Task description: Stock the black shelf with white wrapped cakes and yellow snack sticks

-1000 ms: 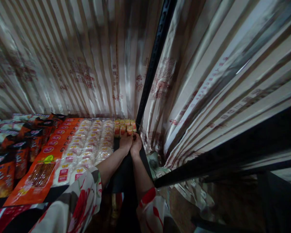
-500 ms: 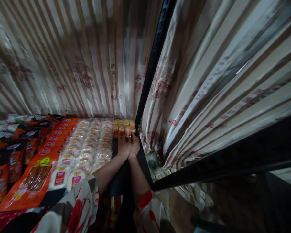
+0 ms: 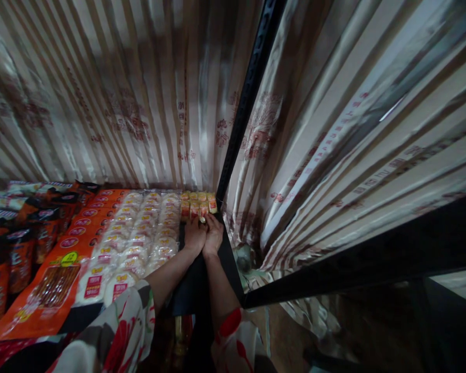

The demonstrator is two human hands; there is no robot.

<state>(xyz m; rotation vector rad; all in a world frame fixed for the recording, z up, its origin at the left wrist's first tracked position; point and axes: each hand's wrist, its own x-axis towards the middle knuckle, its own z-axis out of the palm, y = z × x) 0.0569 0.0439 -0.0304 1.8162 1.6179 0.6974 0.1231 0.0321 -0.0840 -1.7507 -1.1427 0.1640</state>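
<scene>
At the far right corner of the dark shelf (image 3: 202,290), the left hand (image 3: 194,235) and right hand (image 3: 213,234) lie side by side against a row of small yellow-and-red snack packets (image 3: 197,204); whether the fingers pinch one cannot be told. These packets look light, soft and slippery, best taken by their edges. Left of them lie white wrapped buns (image 3: 140,238) and orange sausage packs (image 3: 58,280). Striped printed curtains (image 3: 140,103) close in the cramped, dim space behind a black upright post (image 3: 248,93).
</scene>
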